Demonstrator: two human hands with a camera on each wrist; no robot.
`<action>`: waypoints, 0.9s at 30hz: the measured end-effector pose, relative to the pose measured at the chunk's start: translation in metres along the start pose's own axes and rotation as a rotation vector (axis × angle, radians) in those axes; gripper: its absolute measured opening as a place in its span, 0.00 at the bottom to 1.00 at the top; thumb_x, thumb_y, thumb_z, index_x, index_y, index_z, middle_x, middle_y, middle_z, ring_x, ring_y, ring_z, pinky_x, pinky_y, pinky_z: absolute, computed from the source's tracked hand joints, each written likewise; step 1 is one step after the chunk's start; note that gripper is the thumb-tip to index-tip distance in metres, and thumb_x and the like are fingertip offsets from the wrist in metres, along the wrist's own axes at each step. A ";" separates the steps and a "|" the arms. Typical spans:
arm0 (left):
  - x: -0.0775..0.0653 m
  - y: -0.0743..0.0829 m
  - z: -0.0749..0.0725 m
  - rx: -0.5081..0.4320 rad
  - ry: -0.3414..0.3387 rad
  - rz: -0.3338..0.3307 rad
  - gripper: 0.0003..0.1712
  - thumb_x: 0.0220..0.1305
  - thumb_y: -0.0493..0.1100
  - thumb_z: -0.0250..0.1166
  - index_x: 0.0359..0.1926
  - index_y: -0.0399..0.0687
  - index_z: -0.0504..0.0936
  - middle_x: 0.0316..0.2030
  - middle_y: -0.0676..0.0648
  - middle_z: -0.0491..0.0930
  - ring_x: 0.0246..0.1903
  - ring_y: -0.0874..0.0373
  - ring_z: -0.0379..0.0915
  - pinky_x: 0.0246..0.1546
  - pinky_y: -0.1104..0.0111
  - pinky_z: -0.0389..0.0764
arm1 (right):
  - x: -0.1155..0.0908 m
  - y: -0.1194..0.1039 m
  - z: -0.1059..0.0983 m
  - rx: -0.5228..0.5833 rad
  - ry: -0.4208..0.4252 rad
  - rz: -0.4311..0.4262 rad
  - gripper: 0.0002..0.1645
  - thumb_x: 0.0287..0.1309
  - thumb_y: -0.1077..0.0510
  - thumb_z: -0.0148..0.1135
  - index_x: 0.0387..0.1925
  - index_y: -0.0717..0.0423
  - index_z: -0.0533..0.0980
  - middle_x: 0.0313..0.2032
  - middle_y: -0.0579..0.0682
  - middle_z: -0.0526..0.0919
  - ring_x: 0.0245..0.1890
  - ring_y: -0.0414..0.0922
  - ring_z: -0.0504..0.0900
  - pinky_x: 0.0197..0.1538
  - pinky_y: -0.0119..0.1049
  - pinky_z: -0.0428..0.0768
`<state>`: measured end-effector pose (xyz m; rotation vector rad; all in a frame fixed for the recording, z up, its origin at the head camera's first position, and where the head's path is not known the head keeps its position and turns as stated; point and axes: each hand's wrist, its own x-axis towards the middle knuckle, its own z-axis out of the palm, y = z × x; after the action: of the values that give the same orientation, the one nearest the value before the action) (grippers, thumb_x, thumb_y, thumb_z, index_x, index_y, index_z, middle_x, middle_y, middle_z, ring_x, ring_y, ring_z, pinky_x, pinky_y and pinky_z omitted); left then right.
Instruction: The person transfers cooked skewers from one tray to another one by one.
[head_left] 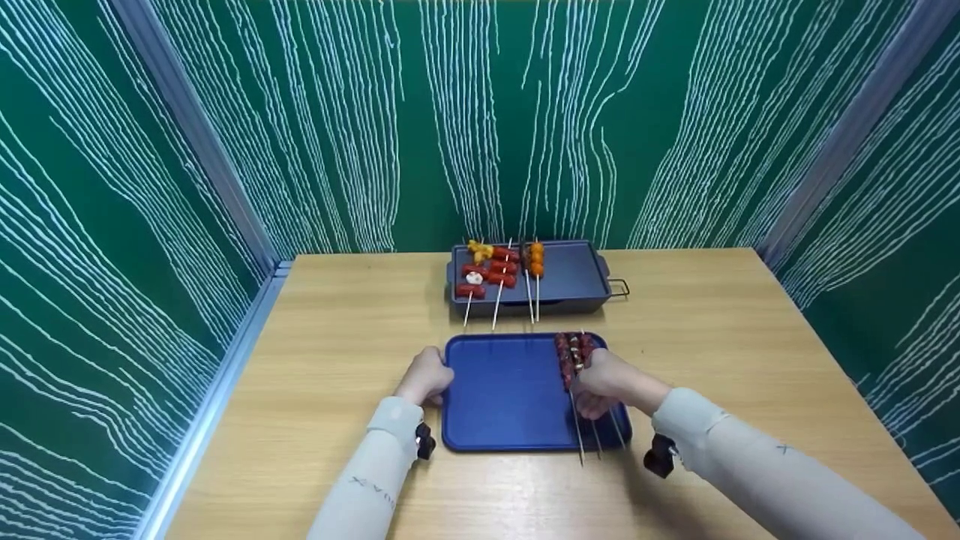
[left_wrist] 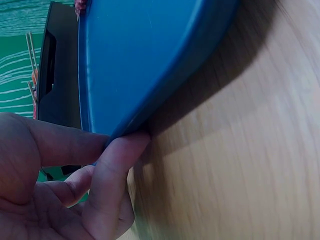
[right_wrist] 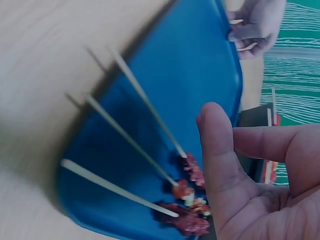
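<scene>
My left hand (head_left: 429, 375) pinches the left rim of a blue tray (head_left: 502, 397) between thumb and fingers; in the left wrist view the tray's rim (left_wrist: 165, 85) runs from that grip. Three skewers of dark red meat lie side by side at the tray's right end, one a meat skewer (head_left: 564, 364), the middle skewer (right_wrist: 184, 191) with lighter pieces. Their bare sticks reach over the near rim. My right hand (head_left: 606, 379) hovers over these skewers, covering part of them. In the right wrist view its thumb (right_wrist: 217, 145) and forefinger are extended, with no stick between them.
Behind the tray stands a dark grill pan (head_left: 577, 274) with a wire handle (head_left: 619, 287) on its right. Across its left half lie several skewers, including red sausage pieces (head_left: 504, 266) and orange balls (head_left: 536, 259), sticks pointing toward me. A green patterned wall (head_left: 517, 112) rises behind the wooden table (head_left: 322, 337).
</scene>
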<state>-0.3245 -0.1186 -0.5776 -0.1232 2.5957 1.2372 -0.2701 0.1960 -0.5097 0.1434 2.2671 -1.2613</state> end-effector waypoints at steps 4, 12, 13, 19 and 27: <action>-0.001 0.001 -0.001 -0.016 -0.004 -0.011 0.06 0.64 0.29 0.52 0.40 0.36 0.73 0.37 0.36 0.78 0.15 0.53 0.77 0.11 0.66 0.85 | 0.000 -0.010 -0.006 -0.002 -0.011 -0.024 0.12 0.71 0.67 0.59 0.41 0.77 0.82 0.22 0.54 0.86 0.20 0.42 0.86 0.27 0.35 0.91; 0.024 -0.022 0.006 -0.060 -0.023 0.027 0.06 0.62 0.30 0.53 0.40 0.37 0.73 0.35 0.36 0.78 0.16 0.49 0.80 0.13 0.59 0.87 | 0.003 -0.025 -0.014 0.015 -0.022 -0.037 0.10 0.69 0.68 0.57 0.38 0.74 0.81 0.22 0.52 0.85 0.19 0.41 0.84 0.26 0.32 0.89; 0.025 -0.021 0.006 -0.059 -0.026 0.015 0.07 0.61 0.30 0.52 0.39 0.36 0.73 0.35 0.35 0.77 0.16 0.48 0.80 0.13 0.59 0.88 | 0.003 -0.027 -0.015 0.020 -0.024 -0.040 0.10 0.69 0.69 0.57 0.39 0.75 0.81 0.22 0.52 0.85 0.19 0.41 0.84 0.25 0.32 0.89; 0.018 -0.014 0.004 -0.055 -0.034 0.001 0.05 0.61 0.30 0.50 0.38 0.37 0.71 0.34 0.36 0.77 0.14 0.49 0.80 0.13 0.59 0.88 | 0.006 -0.038 -0.021 0.074 -0.030 -0.044 0.12 0.69 0.69 0.57 0.46 0.78 0.80 0.22 0.52 0.87 0.19 0.41 0.85 0.25 0.32 0.89; 0.015 -0.012 0.002 -0.064 -0.026 -0.001 0.06 0.60 0.30 0.51 0.38 0.38 0.71 0.33 0.37 0.77 0.12 0.51 0.78 0.11 0.61 0.86 | 0.009 -0.048 -0.029 0.121 -0.025 -0.058 0.11 0.71 0.67 0.57 0.44 0.75 0.80 0.21 0.51 0.85 0.19 0.41 0.85 0.26 0.32 0.90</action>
<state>-0.3360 -0.1245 -0.5920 -0.1202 2.5350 1.3131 -0.3058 0.1916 -0.4661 0.1063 2.1882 -1.4231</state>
